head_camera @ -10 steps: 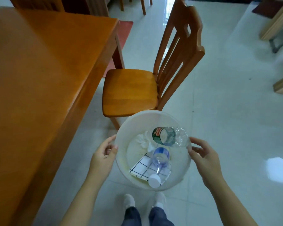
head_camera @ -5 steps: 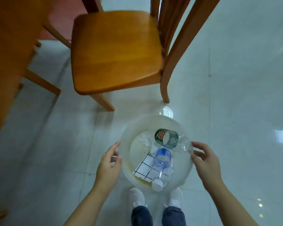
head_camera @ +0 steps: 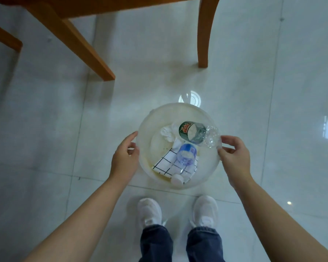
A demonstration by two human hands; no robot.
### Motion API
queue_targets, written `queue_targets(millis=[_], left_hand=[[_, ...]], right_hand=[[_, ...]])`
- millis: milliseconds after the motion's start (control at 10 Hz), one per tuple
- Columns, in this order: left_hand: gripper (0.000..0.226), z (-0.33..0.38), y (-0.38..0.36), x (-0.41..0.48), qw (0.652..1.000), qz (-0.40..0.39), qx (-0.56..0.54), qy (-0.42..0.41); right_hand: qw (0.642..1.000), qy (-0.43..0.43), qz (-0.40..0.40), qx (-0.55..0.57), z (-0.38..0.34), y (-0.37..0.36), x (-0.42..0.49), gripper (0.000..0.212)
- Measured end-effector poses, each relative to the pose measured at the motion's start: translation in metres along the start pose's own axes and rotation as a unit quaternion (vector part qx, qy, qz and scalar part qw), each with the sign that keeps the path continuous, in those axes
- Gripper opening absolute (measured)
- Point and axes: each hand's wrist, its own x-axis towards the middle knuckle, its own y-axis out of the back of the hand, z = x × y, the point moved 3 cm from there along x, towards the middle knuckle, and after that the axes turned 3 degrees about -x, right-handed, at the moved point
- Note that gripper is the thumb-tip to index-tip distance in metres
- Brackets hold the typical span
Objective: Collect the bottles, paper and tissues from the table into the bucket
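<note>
A translucent white bucket (head_camera: 206, 168) is low over the pale tiled floor, right in front of my feet. Inside lie a clear crushed bottle with a green label (head_camera: 193, 132), a blue-tinted bottle (head_camera: 186, 155) with a white cap (head_camera: 177, 179), a sheet of black-gridded paper (head_camera: 165, 165) and a crumpled white tissue (head_camera: 167, 132). My left hand (head_camera: 123, 157) grips the bucket's left rim, thumb over the edge. On the opposite side, my right hand (head_camera: 235, 156) holds the right rim with its fingertips.
Two wooden chair legs (head_camera: 87, 48) (head_camera: 204, 35) stand on the floor beyond the bucket, with a third leg (head_camera: 6, 38) at the far left. My white shoes (head_camera: 150, 212) (head_camera: 206, 210) are just behind the bucket. Glossy tiles (head_camera: 292, 91) spread all around.
The bucket has come down from chair-seat height to floor level, held by both hands. My view has tipped downward, so the table and chair seat have left the frame.
</note>
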Motion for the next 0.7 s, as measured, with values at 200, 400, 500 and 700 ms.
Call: queue_targets(millis=[200,400,500,700], left_hand=[[0.042,-0.028,-0.023,0.016,1.0,0.0,0.003,-0.006],[0.045,-0.038,-0.027,0.019,1.0,0.004,-0.003,-0.013],[0.045,-0.034,-0.026,0.01,1.0,0.006,0.007,0.009],[0.045,0.0,-0.01,-0.026,0.999,0.033,0.035,0.015]], right_hand=[[0.999,-0.005,0.014,0.03,0.032,-0.012,0.022,0.017],[0.999,0.013,-0.002,0.047,0.04,-0.011,0.028,0.016],[0.999,0.009,-0.021,0.029,0.038,-0.006,0.021,0.026],[0.997,0.045,-0.026,-0.057,-0.006,0.017,-0.007,0.035]])
